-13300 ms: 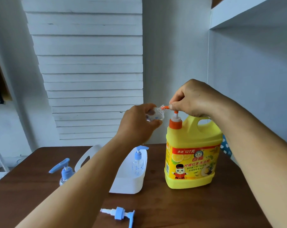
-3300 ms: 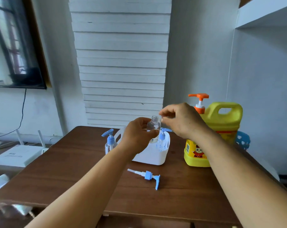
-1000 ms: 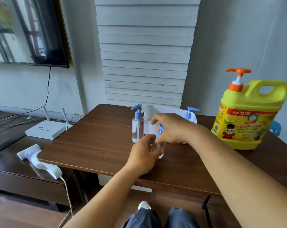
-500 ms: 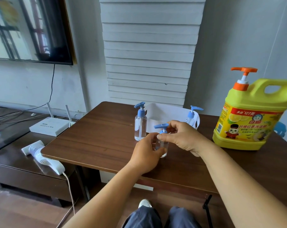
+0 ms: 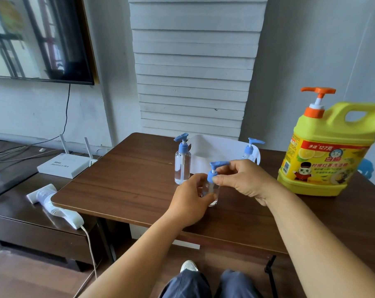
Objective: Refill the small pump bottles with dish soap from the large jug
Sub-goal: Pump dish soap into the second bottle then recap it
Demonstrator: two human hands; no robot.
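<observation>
My left hand [image 5: 192, 202] grips the small pump bottle [image 5: 213, 193]; my right hand [image 5: 241, 181] pinches its blue pump cap [image 5: 213, 174]. Crooked threading could leak soap.

A home living room: wall television [image 5: 40, 37], router [image 5: 63, 165], wooden table [image 5: 128, 179].

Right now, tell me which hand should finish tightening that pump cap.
The right hand. Its fingers already pinch the blue pump collar of the small bottle, while the left hand holds the bottle's body steady on the table. Swapping would probably mean letting go.
</observation>
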